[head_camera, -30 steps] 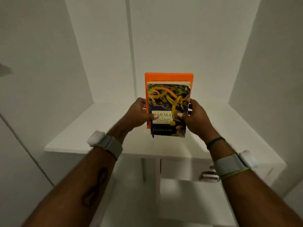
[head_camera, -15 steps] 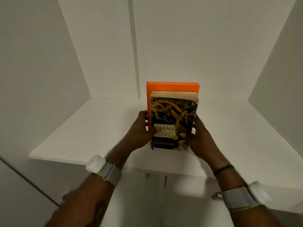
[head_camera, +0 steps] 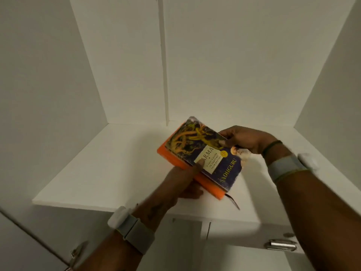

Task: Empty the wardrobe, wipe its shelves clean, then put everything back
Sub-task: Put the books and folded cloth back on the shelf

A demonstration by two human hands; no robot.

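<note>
Since the earlier frames, the two stacked books have been tipped from upright to nearly flat and turned diagonally above the shelf (head_camera: 109, 173). Their long axis runs far-left to near-right. The patterned paperback (head_camera: 207, 153) lies on the orange book (head_camera: 170, 157), both gripped by the left hand (head_camera: 187, 182) underneath and the right hand (head_camera: 244, 139) at the far edge.

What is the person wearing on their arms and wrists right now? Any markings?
Both forearms are bare, no sleeves. Each wrist carries a grey fabric strap with a white rounded plastic pod: left wrist strap, right wrist strap. A thin dark cord bracelet sits above the right strap. The left forearm shows a small dark tattoo.
</note>
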